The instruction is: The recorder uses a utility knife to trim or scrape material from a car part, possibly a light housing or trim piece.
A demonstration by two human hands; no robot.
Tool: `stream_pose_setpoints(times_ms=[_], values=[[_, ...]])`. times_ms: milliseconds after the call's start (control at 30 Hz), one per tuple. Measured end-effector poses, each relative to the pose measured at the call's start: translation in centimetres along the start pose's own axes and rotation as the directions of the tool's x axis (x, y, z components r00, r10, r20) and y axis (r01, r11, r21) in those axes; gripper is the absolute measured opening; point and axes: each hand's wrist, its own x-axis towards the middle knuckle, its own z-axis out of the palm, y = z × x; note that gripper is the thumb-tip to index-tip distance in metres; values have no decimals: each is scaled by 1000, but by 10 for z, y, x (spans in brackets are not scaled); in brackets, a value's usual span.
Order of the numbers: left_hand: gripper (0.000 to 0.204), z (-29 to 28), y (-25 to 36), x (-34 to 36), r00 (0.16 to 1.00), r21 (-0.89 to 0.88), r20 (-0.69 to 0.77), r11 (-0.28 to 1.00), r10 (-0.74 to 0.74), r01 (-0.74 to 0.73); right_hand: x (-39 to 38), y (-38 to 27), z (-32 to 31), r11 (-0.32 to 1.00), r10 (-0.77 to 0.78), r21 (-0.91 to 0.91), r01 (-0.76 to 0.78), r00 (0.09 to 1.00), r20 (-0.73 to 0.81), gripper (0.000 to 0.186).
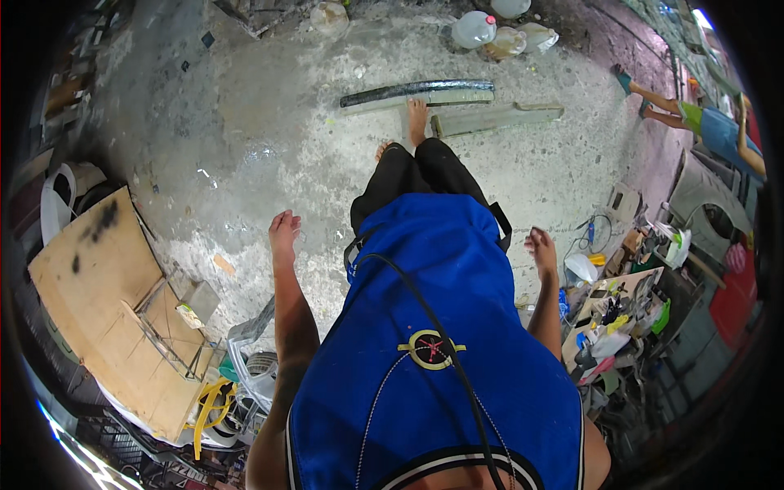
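L hand [285,229]: grip released, fingers loosely spread, holding nothing, hanging over the bare concrete floor [245,139] beside the L thigh. R hand [541,247]: also released, fingers slack, empty, hanging by the R hip. Person stands upright, blue sleeveless shirt [445,327] w/ black cord running down the front, black trousers [416,175], barefoot; one foot [417,118] fwd, toes touching a long dark bar [416,90] lying flat on the floor. A pale plank [498,118] lies just beside the bar, to the R of the foot. Near L hand, lower L: plywood sheet [94,269] w/ black scorch marks, a wood frame resting on its near corner, a yellow strap [208,404] below it. Near R hand, lower R: cluttered tabletop [621,286] w/ small tools, bottles, a white cup; details too small to tell. Far edge of floor: clear plastic jugs [474,30]. Top R: another person [702,122], legs and blue shorts only, well apart.
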Motion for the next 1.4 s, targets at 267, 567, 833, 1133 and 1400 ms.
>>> stream_pose_setpoints(times_ms=[267, 567, 833, 1133, 1400], values=[[33, 3, -13, -1, 999, 103, 35, 995, 12, -16, 18, -35, 22, 992, -123, 39, 121, 992, 38, 39], [33, -27, -80, -9, 964, 71, -3, 962, -264, 264, -8, 34, 30, 988, 150, 28, -152, 987, 58, 35], [31, 4, -36, 14, 991, 91, 24, 987, -133, 131, -19, 37, 19, 980, 196, 43, -197, 980, 30, 41], [30, 46, 15, 17, 989, 124, 145, 991, 31, -49, -31, 33, 21, 990, 132, 61, -129, 989, -60, 40], [28, 27, -56, 24, 989, 91, 94, 990, -112, 104, -27, 69, 12, 966, 259, 0, -259, 966, 5, 37]])
